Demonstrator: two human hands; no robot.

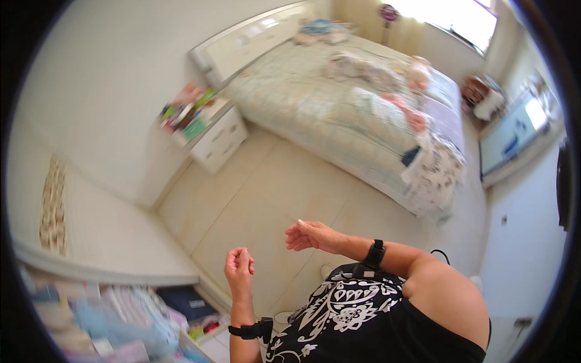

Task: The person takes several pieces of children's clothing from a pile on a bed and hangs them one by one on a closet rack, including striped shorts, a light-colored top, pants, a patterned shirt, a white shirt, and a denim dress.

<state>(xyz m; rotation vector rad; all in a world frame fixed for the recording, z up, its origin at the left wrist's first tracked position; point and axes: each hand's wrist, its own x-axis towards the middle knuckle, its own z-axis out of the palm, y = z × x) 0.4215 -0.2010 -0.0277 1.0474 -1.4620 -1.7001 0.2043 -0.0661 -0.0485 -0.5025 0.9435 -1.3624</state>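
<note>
Near the bottom centre my left hand (239, 262) is raised over the tiled floor with its fingers curled in and nothing seen in it. To its right and a little higher, my right hand (308, 236) has its fingers loosely bent, thumb up, and holds nothing. The two hands are apart. A black strap with a small device (252, 330) is round the left forearm, and a similar strap (375, 255) is round the right one. Beyond the hands lies the tiled floor (254, 190).
A bed (313, 113) with clothes on it stands ahead. Left of it is a white nightstand (222, 138) bearing assorted items. An open wardrobe (109, 267) holding folded clothes is at lower left. A pedestal fan (389, 13) stands near the window.
</note>
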